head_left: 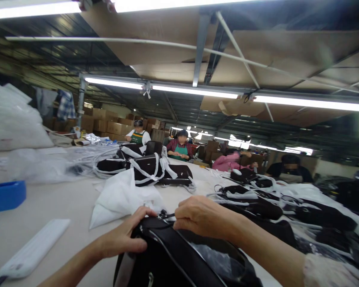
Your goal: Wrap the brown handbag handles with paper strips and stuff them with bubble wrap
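A black bag with a zipped top opening stands close in front of me at the bottom middle, with clear plastic showing inside it. My left hand grips the bag's top left corner, thumb on the near side and fingers over the far edge. Closed fingers of my right hand pinch a dark strap or zipper pull at the far end of the opening. White wrapping sheet lies just beyond the bag.
Black bags with white-wrapped straps are heaped mid-table, and more lie at the right. A white power strip and blue holder are at the left. Several people sit across the table.
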Demonstrator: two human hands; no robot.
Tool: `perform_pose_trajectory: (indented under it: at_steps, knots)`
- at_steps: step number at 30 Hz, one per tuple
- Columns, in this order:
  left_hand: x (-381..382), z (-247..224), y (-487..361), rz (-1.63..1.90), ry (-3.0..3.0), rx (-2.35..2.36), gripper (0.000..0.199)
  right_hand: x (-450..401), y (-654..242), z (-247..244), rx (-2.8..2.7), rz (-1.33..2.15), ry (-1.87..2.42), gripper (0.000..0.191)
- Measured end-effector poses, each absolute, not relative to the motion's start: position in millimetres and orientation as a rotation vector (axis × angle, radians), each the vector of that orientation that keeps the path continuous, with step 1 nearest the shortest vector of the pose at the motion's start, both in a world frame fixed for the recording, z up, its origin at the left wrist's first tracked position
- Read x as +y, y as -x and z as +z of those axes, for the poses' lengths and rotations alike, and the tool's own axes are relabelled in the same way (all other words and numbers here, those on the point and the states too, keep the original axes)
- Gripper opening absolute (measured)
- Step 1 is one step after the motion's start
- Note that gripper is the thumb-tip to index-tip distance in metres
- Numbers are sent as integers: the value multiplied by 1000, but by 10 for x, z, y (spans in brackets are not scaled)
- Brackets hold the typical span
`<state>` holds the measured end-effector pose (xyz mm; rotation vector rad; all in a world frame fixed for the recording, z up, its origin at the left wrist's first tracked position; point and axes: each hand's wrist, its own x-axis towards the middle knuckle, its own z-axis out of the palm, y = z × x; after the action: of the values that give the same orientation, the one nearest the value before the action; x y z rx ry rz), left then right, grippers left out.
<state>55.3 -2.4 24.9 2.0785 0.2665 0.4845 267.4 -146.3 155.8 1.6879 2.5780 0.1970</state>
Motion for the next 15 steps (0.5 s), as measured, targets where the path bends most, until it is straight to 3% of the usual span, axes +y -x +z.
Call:
perform_pose_trajectory:
  at_steps: [4,8,10,12,15]
  knots:
    - [52,61,-461,547,-1846,266,61,-1361,-2626,1582,2549,-210,-1785,27]
    - [-14,-84,-454,632,-1873,319,58,-1352,-2422,1552,2414,-223,-1759,35]
    - [-81,-137,-525,732,-1883,366,52,-1378,-2275,1530,2423,-278,-1735,29]
    - [-137,-197,-637,902,-1859,481,51,-1403,-2135,1492,2482,-224,-1680,13]
    - [-150,-293,-805,1118,-1870,671,51,-1426,-1992,1393,2432,124,-1545,23]
